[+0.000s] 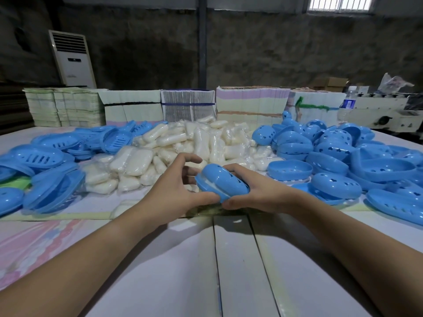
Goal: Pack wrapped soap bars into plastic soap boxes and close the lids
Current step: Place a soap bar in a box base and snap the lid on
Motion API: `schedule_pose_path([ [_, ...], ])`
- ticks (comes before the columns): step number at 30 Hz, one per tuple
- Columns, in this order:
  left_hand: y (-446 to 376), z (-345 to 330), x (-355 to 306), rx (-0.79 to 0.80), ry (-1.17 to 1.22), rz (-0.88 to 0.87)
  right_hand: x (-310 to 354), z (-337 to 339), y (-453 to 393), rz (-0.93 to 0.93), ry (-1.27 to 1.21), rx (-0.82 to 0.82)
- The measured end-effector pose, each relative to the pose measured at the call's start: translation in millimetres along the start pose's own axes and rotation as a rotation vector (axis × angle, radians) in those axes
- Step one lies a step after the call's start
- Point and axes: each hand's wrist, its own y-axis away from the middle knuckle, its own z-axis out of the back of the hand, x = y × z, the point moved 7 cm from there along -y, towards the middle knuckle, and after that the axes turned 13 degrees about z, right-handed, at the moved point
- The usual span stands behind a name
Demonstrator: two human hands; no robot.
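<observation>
A blue plastic soap box [223, 183] is held between both hands over the middle of the table. Its domed lid sits on the base, and a white strip of wrapped soap shows in the gap at its left edge. My left hand [176, 191] grips the box's left end, thumb at the near edge, fingers curled above. My right hand [254, 193] holds the right end, fingers over the top and thumb beneath. Behind them lies a heap of wrapped white soap bars [183, 152].
Blue slotted trays [43, 161] are piled on the left. Blue lids and bases [338, 156] crowd the right. Stacks of flat cartons [187, 106] line the table's far edge, with a water bottle [349, 104] at the right. White boards [229, 271] lie near me.
</observation>
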Motion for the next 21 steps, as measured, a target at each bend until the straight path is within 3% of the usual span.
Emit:
schedule_pose_path([
  [6, 1, -5, 5, 0.081, 0.256, 0.136, 5, 3, -2, 0.025, -0.040, -0.145],
  [10, 3, -21, 5, 0.224, 0.454, 0.206, 9, 7, -4, 0.062, -0.222, -0.290],
  [21, 5, -24, 4, 0.355, 0.691, 0.254, 12, 1, -5, 0.097, -0.226, -0.249],
])
